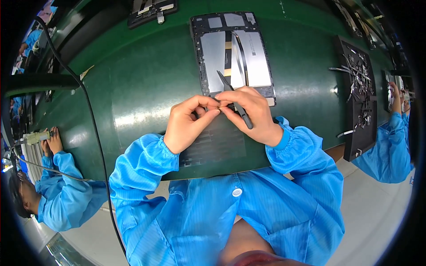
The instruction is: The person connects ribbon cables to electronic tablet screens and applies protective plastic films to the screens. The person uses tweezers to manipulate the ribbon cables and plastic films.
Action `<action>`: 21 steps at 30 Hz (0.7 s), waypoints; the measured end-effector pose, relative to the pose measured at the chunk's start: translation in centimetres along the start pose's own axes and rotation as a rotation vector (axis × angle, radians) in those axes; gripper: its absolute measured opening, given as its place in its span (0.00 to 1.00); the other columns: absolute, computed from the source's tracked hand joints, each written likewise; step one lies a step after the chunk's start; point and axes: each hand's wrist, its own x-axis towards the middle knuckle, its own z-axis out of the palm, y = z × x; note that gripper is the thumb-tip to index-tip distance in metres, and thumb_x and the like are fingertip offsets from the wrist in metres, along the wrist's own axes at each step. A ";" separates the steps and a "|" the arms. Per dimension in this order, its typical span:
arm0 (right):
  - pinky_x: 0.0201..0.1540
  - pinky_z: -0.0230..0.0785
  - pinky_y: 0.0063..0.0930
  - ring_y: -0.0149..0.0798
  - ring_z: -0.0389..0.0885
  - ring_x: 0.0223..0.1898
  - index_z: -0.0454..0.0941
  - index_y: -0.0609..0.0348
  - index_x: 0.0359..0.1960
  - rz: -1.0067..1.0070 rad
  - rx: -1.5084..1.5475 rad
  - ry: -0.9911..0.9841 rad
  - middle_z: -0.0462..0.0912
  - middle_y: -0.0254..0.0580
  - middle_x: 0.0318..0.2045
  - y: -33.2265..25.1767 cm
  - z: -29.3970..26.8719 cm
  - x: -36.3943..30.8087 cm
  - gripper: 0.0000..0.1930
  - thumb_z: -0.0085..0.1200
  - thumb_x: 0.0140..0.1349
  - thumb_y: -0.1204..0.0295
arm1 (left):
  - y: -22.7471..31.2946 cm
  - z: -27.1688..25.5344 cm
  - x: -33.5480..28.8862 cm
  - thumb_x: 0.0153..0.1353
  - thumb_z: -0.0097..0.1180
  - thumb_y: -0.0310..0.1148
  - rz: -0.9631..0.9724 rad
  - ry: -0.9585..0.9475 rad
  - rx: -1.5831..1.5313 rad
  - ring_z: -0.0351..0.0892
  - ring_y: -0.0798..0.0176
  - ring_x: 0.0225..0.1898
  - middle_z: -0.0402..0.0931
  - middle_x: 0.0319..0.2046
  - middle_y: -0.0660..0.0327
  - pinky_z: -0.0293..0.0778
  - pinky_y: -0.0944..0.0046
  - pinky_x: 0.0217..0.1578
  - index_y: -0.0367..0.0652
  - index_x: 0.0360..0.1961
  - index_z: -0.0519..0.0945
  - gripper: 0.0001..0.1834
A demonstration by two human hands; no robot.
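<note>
An opened tablet lies on the green table, with silvery inner plates and a dark flat ribbon cable running down its middle. Just over its near edge, my hands meet fingertip to fingertip. My left hand pinches a tiny dark part whose kind I cannot make out. Black tweezers rest in my right hand, tips pointing up and left over the tablet. The right thumb and forefinger also close at that small part, and fingers hide most of it.
At right stands a black tray holding several small parts and strips. A black cable crosses the left side. Another device lies at the far edge. Co-workers in blue sleeves sit left and right.
</note>
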 end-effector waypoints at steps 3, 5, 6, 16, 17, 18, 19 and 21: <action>0.44 0.71 0.33 0.39 0.84 0.38 0.81 0.56 0.48 0.005 0.002 -0.001 0.87 0.36 0.35 0.0 0.0 0.0 0.18 0.65 0.54 0.82 | -0.1 -0.3 0.2 0.62 0.64 0.24 -0.027 0.008 0.008 0.70 0.80 0.27 0.81 0.33 0.69 0.69 0.77 0.28 0.38 0.44 0.83 0.09; 0.45 0.71 0.33 0.40 0.84 0.39 0.80 0.56 0.49 0.030 0.041 -0.015 0.87 0.35 0.35 -0.2 -0.2 0.1 0.19 0.64 0.54 0.81 | 0.0 -0.1 0.1 0.62 0.65 0.24 -0.036 0.003 -0.025 0.70 0.81 0.28 0.82 0.33 0.69 0.69 0.77 0.28 0.39 0.43 0.83 0.09; 0.45 0.71 0.33 0.40 0.84 0.39 0.80 0.56 0.49 0.030 0.041 -0.016 0.87 0.35 0.35 -0.2 -0.2 0.2 0.19 0.64 0.54 0.81 | 0.2 -0.1 0.1 0.61 0.65 0.24 -0.045 -0.003 -0.055 0.70 0.81 0.28 0.82 0.33 0.69 0.68 0.77 0.27 0.39 0.43 0.83 0.09; 0.45 0.70 0.33 0.39 0.84 0.38 0.78 0.56 0.51 0.067 0.057 -0.013 0.86 0.35 0.35 -0.4 -0.1 0.2 0.20 0.62 0.55 0.81 | 1.9 -0.1 0.1 0.53 0.71 0.24 0.256 0.086 0.392 0.76 0.67 0.28 0.81 0.33 0.63 0.73 0.68 0.28 0.41 0.40 0.84 0.12; 0.45 0.69 0.33 0.39 0.84 0.38 0.78 0.56 0.51 0.065 0.062 -0.008 0.86 0.35 0.34 -0.4 -0.1 0.2 0.20 0.62 0.55 0.81 | 1.9 -0.1 0.1 0.53 0.71 0.25 0.259 0.093 0.414 0.77 0.66 0.29 0.81 0.34 0.63 0.74 0.68 0.28 0.41 0.38 0.84 0.11; 0.45 0.69 0.33 0.39 0.84 0.38 0.78 0.56 0.51 0.065 0.062 -0.008 0.86 0.35 0.34 -0.4 -0.2 0.2 0.20 0.62 0.55 0.81 | 1.9 0.0 0.0 0.53 0.71 0.25 0.262 0.100 0.436 0.77 0.65 0.29 0.81 0.34 0.62 0.74 0.67 0.28 0.41 0.37 0.85 0.10; 0.45 0.70 0.33 0.39 0.83 0.38 0.78 0.56 0.51 0.066 0.059 -0.013 0.86 0.35 0.34 -0.5 -0.2 0.2 0.20 0.62 0.56 0.81 | 1.9 0.0 0.0 0.53 0.71 0.25 0.261 0.100 0.436 0.77 0.65 0.29 0.81 0.34 0.62 0.74 0.67 0.28 0.41 0.37 0.85 0.10; 0.45 0.70 0.33 0.39 0.83 0.38 0.78 0.56 0.51 0.067 0.056 -0.017 0.86 0.35 0.34 -0.4 -0.4 0.3 0.20 0.62 0.56 0.81 | 1.8 -0.2 0.1 0.51 0.71 0.25 0.297 0.103 0.488 0.77 0.61 0.31 0.80 0.33 0.62 0.74 0.64 0.30 0.41 0.35 0.85 0.09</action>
